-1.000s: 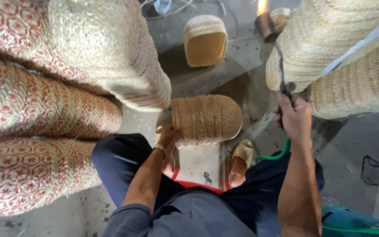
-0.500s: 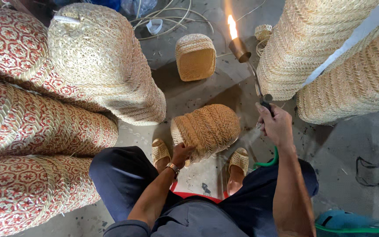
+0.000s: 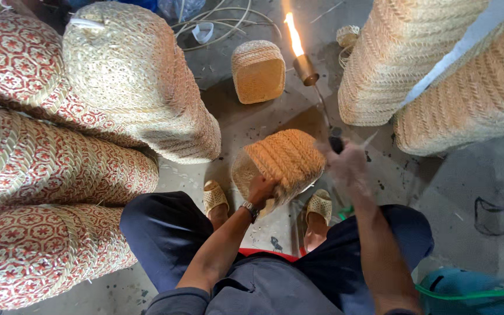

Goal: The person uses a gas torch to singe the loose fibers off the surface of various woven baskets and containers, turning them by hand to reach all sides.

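The person sits low on the concrete floor (image 3: 438, 192). The left hand (image 3: 262, 189) has its grip clenched on the rim of a small woven basket (image 3: 284, 160), held tilted on its side above the sandalled feet (image 3: 321, 207). The right hand (image 3: 348, 166), blurred, has its grip closed around the handle of a gas torch (image 3: 305, 70), whose flame (image 3: 292, 32) burns upward, just beyond the basket. A second small basket (image 3: 258, 71) stands on the floor farther off. Large red-patterned baskets (image 3: 42, 169) lie stacked at the left; tall plain baskets (image 3: 403, 58) stand at the right.
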